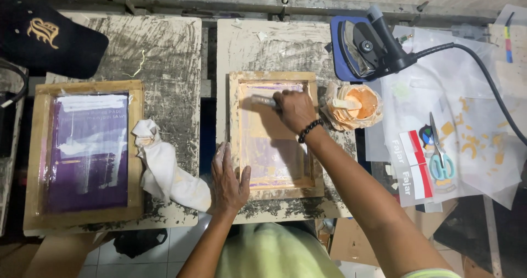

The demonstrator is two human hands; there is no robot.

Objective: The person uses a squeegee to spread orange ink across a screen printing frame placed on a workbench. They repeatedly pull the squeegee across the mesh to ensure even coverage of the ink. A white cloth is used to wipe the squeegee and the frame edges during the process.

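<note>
- Wooden screen frame (276,135): tan, its mesh pale purple smeared orange.
- Second frame (85,151): deep purple mesh, white streaks.
- Rag (164,168): white.
- Cap (49,36): black, gold emblem.
- Scissors (441,160): teal handles.
- Paste cup (354,106): orange.

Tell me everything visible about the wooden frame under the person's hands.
The wooden frame is a rectangular light-wood screen with a pinkish-purple mesh smeared with pale orange ink. It lies flat on the scuffed middle board. The left hand presses its lower left corner, and the right hand holds a squeegee on the mesh near the top.
</note>
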